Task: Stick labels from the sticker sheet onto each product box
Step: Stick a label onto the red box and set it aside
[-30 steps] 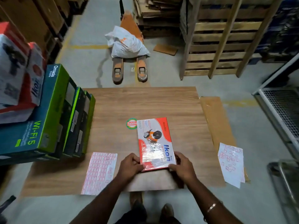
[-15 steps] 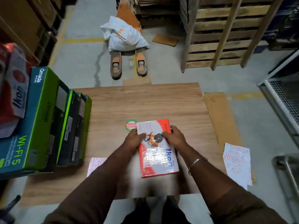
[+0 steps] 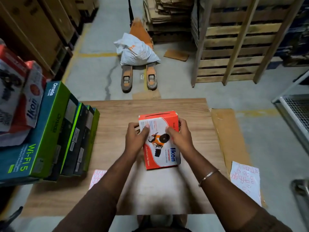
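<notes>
A red and white Ikon product box (image 3: 160,144) is tilted up at its far end over the middle of the wooden table (image 3: 192,118). My left hand (image 3: 136,139) grips its far left edge, thumb on the printed face. My right hand (image 3: 181,136) grips the far right edge, fingers curled round the side. A sticker sheet (image 3: 97,176) with red labels lies on the table near left, mostly hidden by my left forearm. A second, partly used sheet (image 3: 245,180) lies off the table's right side.
Green Omada Wi-Fi boxes (image 3: 43,131) stand on edge along the table's left side, with more Ikon boxes (image 3: 31,101) piled on them. Beyond the table a pallet jack (image 3: 138,77) carries a white bag (image 3: 137,51). Wooden pallets (image 3: 234,47) stand back right; a wire cage (image 3: 296,111) is at the right.
Both hands slid from the box's near end to its far end and lifted that end off the table, so the box's top flap now faces up. The round green sticker is now hidden.
</notes>
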The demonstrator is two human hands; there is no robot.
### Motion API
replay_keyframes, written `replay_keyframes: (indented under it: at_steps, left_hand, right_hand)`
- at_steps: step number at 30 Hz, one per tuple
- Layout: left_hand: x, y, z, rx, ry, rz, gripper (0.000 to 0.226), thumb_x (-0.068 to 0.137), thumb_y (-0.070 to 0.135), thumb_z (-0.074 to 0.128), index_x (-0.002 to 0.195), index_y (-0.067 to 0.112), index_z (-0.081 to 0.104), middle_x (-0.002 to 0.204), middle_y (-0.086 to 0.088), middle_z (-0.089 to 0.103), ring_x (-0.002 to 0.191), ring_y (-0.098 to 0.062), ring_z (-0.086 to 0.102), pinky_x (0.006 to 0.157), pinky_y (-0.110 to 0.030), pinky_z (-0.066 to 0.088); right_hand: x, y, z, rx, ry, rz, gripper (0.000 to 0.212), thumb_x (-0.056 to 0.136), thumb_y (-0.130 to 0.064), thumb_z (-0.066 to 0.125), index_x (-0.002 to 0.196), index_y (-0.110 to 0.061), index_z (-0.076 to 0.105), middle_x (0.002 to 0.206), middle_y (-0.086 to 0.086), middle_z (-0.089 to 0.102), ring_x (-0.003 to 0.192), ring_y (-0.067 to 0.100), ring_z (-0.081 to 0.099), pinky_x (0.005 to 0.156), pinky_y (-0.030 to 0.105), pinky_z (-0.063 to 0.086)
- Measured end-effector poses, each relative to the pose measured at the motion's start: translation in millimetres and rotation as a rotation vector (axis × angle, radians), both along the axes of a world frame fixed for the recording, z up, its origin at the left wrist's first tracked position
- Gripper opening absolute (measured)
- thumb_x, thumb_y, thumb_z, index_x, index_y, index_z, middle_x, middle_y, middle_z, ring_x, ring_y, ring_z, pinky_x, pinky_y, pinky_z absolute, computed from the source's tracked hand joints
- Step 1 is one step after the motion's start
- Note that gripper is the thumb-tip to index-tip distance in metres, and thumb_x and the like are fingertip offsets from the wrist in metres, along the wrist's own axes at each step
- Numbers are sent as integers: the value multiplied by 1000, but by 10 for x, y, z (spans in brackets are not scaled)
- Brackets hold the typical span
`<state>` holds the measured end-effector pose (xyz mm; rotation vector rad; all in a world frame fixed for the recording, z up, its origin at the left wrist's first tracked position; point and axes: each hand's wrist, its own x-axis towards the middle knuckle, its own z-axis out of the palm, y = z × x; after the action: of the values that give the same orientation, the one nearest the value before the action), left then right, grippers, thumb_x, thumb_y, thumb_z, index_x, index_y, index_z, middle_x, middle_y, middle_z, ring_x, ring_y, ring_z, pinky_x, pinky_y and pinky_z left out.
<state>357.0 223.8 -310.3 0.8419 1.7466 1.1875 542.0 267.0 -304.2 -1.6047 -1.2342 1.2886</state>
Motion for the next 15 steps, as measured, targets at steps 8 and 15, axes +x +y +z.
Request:
replay_keyframes:
  at_steps: [8, 15]
  left_hand:
    - [-33, -194, 196, 123, -158, 17, 43, 82, 68, 70, 89, 27, 62, 109, 10, 74, 105, -10, 70, 91, -41, 60]
    - [-39, -522, 81, 175, -111, 12, 44, 82, 53, 80, 105, 18, 66, 114, -2, 77, 104, -17, 72, 95, -42, 55]
  right_hand:
    - [208, -266, 89, 117, 155, 15, 61, 88, -10, 73, 139, -31, 48, 129, -10, 65, 116, 0, 63, 90, 19, 51]
    - [400, -636, -104, 192, 101, 159, 88, 83, -5, 74, 158, -29, 35, 148, -3, 40, 138, 5, 46, 106, 24, 50]
